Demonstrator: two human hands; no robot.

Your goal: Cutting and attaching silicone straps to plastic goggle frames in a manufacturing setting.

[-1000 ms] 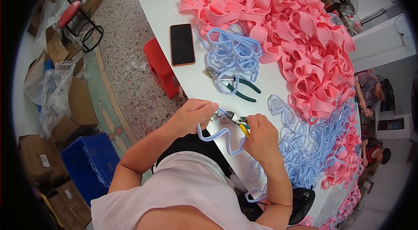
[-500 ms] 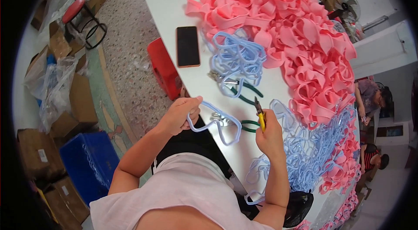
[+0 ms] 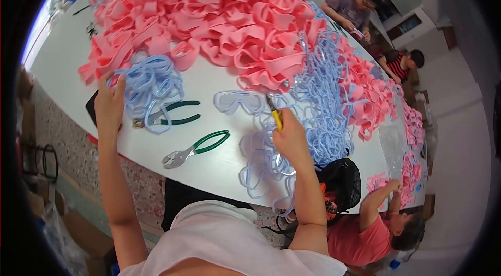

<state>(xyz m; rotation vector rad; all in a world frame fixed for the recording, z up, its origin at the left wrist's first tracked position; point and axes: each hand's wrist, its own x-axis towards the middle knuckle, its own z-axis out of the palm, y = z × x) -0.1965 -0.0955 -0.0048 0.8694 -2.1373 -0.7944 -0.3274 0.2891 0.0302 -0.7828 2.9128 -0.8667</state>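
My left hand [image 3: 110, 99] has its fingers apart at the left edge of a heap of pale blue goggle frames [image 3: 151, 78]. A dark phone [image 3: 92, 109] lies partly hidden beneath it. My right hand [image 3: 290, 138] is closed around yellow-handled cutters [image 3: 276, 115], their dark jaws pointing away from me. Just left of the jaws lies a blue goggle frame [image 3: 219, 102]. A larger tangle of blue frames [image 3: 326, 103] spreads to the right of my right hand. Two green-handled pliers, one by the small heap [image 3: 180, 120] and one nearer me [image 3: 211, 143], rest on the table.
Pink strap loops [image 3: 209, 15] form a big mound across the far side of the white table [image 3: 209, 80]. A black mesh bag [image 3: 342, 184] sits at the near right edge. Several co-workers, one in a coral shirt [image 3: 360, 239], are along the right.
My left hand has moved away left to the small heap and no longer holds the blue frame. The view has turned toward the right; my right hand still grips the cutters.
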